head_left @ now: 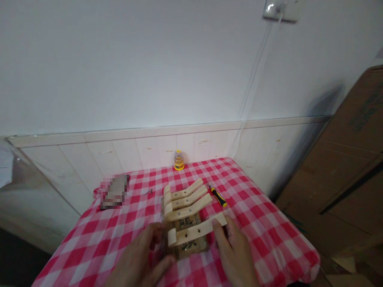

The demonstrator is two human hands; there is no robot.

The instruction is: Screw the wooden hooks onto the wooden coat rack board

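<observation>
A pale bent wooden strip point(193, 232) with two dark holes and an upturned left end is pinched at its right end by my right hand point(236, 249). My left hand point(142, 253) is open beside the strip's left end, thumb and fingers apart. Under the strip lies a brown printed package point(191, 246). Beyond it, on the package's far part, several similar wooden strips point(185, 204) sit in a row, with small metal screw heads in their holes. Right of these lies a yellow and black screwdriver point(219, 197).
A red and white checked cloth point(257, 223) covers the table. A clear-topped yellow bit container point(178, 160) stands at the wall. Small screws point(149, 192) and a blurred-out flat object point(116, 192) lie at left. Large cardboard point(338, 167) leans at right.
</observation>
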